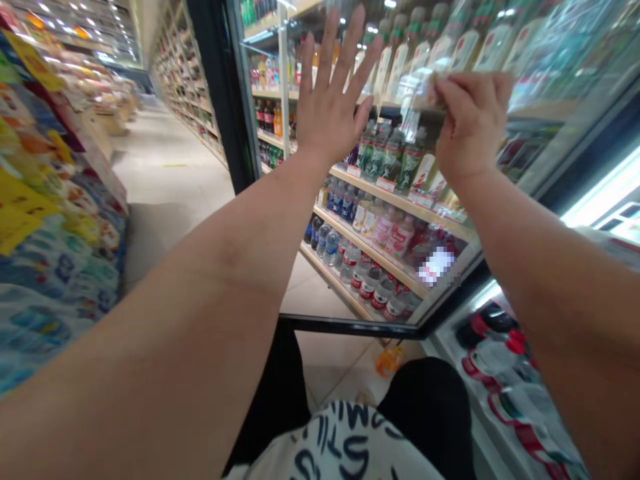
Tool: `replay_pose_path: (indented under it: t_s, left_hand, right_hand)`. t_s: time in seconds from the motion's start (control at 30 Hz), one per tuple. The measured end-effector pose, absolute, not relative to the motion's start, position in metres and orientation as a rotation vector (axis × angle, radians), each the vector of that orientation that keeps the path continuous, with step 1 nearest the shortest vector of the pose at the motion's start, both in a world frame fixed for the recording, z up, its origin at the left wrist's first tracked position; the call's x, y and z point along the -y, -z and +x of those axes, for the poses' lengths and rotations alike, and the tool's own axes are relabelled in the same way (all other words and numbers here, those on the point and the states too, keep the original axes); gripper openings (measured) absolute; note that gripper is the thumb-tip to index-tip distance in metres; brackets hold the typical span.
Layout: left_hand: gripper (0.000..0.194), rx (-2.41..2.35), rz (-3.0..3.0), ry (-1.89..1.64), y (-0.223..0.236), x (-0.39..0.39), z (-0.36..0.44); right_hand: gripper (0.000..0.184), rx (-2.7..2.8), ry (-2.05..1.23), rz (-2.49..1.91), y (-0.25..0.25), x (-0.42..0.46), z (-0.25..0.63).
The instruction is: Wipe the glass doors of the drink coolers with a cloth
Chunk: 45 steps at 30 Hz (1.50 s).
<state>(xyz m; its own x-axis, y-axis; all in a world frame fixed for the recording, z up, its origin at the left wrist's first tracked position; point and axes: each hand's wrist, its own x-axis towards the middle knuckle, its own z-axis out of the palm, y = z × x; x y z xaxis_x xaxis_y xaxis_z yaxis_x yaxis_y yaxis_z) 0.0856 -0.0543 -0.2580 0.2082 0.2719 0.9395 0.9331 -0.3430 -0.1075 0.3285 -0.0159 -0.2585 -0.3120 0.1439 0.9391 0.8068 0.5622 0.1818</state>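
Your left hand (333, 100) is raised in front of the glass door (350, 327) of a drinks cooler, with the fingers spread wide and the palm toward the door; from this view you can't tell whether it touches the glass. Your right hand (475, 123) is up beside it, fingers curled and pressed together, pinching a small pale object (433, 90) that is too blurred to identify. That object sits at the tips of those fingers, near the glass and level with the upper part of the cooler. Behind the door, wooden shelves (400, 207) hold green bottles (380, 153) and tall bottles with red-and-white labels (405, 57), with water bottles with red labels (370, 287) lower down. To your left, a shelf of brightly packaged goods (50, 267) runs along a tiled aisle (170, 173). An orange bottle (389, 360) lies on the floor just beyond the bottom of the door, and below your arms you can see your black trousers (430, 407) and white lettered shirt (345, 447)
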Motion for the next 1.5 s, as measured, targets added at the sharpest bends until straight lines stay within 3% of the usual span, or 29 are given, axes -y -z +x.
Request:
replay_pose_path:
  t_s: [0.4, 0.63, 1.5]
  left_hand:
    - [0.070, 1.116, -1.764, 1.179, 0.258, 0.055, 0.086]
    - [0.068, 1.113, -1.636, 1.011, 0.260, 0.060, 0.088]
    - [0.061, 0.992, -1.657, 1.149, 0.265, 0.055, 0.083]
  right_hand:
    - [0.047, 1.737, 0.885, -0.756, 0.269, 0.013, 0.343]
    - [0.048, 1.727, 0.853, -0.815, 0.277, 0.013, 0.352]
    - [0.040, 1.640, 1.018, -0.799, 0.301, 0.001, 0.407]
